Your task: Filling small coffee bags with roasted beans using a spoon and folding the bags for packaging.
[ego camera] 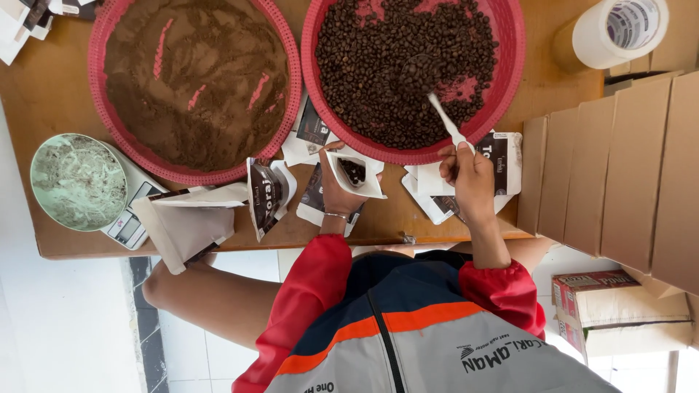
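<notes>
the left hand (336, 191), just below the middle of the frame, has its fingers wrapped around a small white pouch (357, 173) and holds it open; a few coffee beans show dark inside its mouth. the right hand (470, 178), right of centre, has its fingers closed on the handle of a white spoon (445, 120), whose bowl lies loaded among the beans (400, 65) in the red basket (510, 51) at the upper middle of the frame. the pouch sits just under that basket's lower rim, near the spoon hand but not touching it.

a second red basket (98, 51) in the upper left holds brown ground coffee (196, 80), marked with a few scraped streaks. at the left edge a pale green bowl (79, 182) rests on a white scale (131, 222). between the baskets and the near edge of the tabletop (44, 94) lie more pouches, some white, some with dark printed fronts (266, 196). flat brown cardboard boxes (619, 167) stand along the right side, with a tape roll (619, 29) in the upper right corner. at the bottom, red sleeves (306, 291) and a grey and orange vest fill the frame
</notes>
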